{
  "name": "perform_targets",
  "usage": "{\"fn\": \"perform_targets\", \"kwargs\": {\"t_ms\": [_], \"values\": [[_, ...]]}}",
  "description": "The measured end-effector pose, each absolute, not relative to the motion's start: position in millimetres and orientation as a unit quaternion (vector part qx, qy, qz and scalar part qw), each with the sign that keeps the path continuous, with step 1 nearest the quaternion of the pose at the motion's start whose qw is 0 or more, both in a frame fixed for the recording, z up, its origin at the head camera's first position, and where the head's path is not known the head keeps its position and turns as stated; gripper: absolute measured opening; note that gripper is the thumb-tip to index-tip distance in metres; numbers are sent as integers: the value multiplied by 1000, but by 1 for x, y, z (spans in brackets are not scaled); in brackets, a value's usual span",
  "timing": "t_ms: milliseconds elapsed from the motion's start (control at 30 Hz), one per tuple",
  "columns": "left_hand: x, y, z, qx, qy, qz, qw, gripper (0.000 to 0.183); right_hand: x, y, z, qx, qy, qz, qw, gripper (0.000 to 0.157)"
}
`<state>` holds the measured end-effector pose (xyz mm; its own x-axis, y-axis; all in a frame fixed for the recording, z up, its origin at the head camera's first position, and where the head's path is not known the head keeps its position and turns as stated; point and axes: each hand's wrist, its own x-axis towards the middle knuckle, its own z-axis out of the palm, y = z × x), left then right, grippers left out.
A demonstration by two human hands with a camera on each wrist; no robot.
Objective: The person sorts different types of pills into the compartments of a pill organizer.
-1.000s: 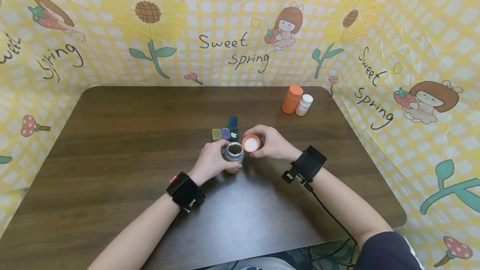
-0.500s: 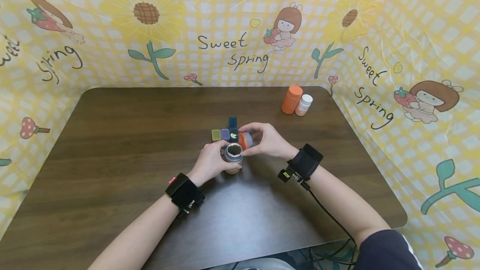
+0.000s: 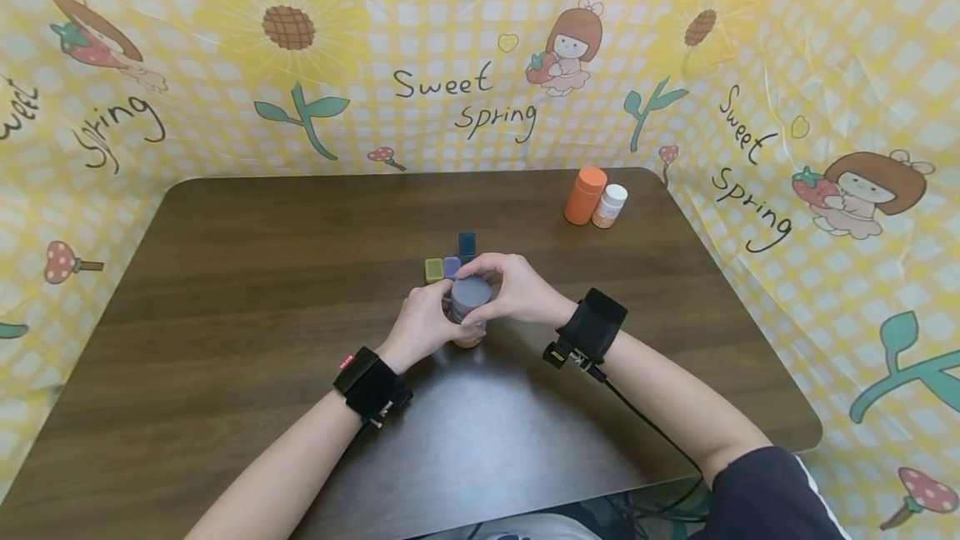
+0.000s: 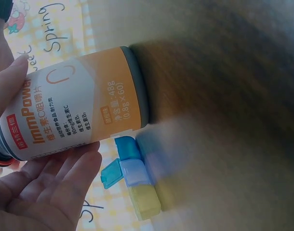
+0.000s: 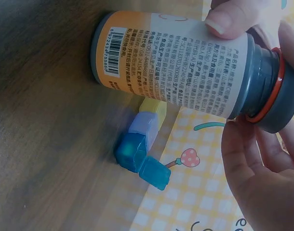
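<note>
Head view shows the bottle (image 3: 469,342) between left hand (image 3: 422,325) and right hand (image 3: 520,290).

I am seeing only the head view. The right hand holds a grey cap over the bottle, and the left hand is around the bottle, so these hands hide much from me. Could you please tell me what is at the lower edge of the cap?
Observer: The right wrist view shows an orange-red rim around the lower edge of the grey cap.
Operator: Thank you, this I could not see. Is there also some quantity printed on the bottle?
Observer: Yes. In the left wrist view, "48g (0.8g×60)" is printed on the orange part of the bottle, toward its base.
</note>
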<state>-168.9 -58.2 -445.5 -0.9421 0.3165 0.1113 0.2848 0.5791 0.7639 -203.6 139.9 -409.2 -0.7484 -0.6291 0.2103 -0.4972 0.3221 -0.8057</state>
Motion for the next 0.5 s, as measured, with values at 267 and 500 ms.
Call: {"fn": "perform_targets", "kwargs": {"t_ms": [267,500], "values": [[-169,-58,-445,173,895,412,4,59,-202,140,-409,-360,817,-446,67,63],[-170,-57,-446,177,896,408,-2,58,-198,137,-409,-370,845,-386,21,60]]}}
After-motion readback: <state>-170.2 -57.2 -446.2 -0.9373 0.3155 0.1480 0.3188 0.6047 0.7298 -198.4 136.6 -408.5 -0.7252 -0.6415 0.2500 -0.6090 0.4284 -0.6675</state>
